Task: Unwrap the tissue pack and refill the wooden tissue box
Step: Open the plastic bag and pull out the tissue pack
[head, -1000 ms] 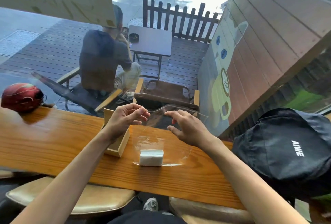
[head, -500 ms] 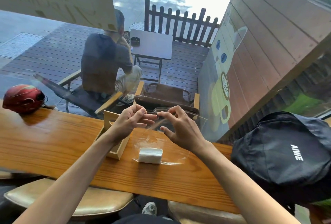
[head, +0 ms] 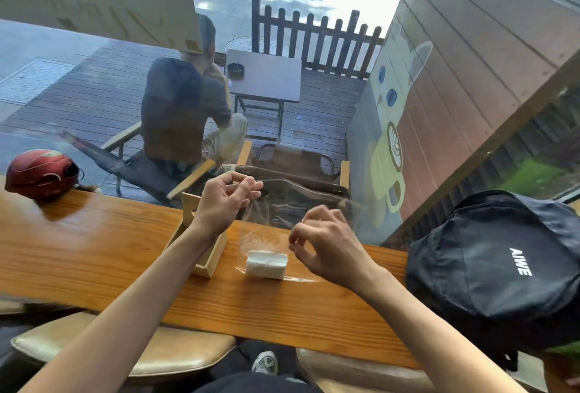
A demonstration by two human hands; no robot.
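A white tissue stack [head: 266, 264] lies on the wooden counter [head: 94, 251], at the bottom of a clear plastic wrapper [head: 282, 204] that stands up above it. My left hand [head: 226, 201] is raised and pinches the wrapper's upper edge. Lower and to the right, my right hand [head: 326, 245] has its fingers curled and appears to pinch the film near the stack. The open wooden tissue box [head: 205, 256] stands just left of the stack, partly hidden under my left wrist.
A red helmet [head: 40, 172] sits at the counter's far left and a black backpack [head: 502, 267] at the right end. A window pane runs along the counter's far edge. Padded stools [head: 175, 345] stand below the near edge.
My hands, close together at the wrapper's top edge, have parted. The right hand dropped down and right toward the tissue stack; the left stayed raised with the film.
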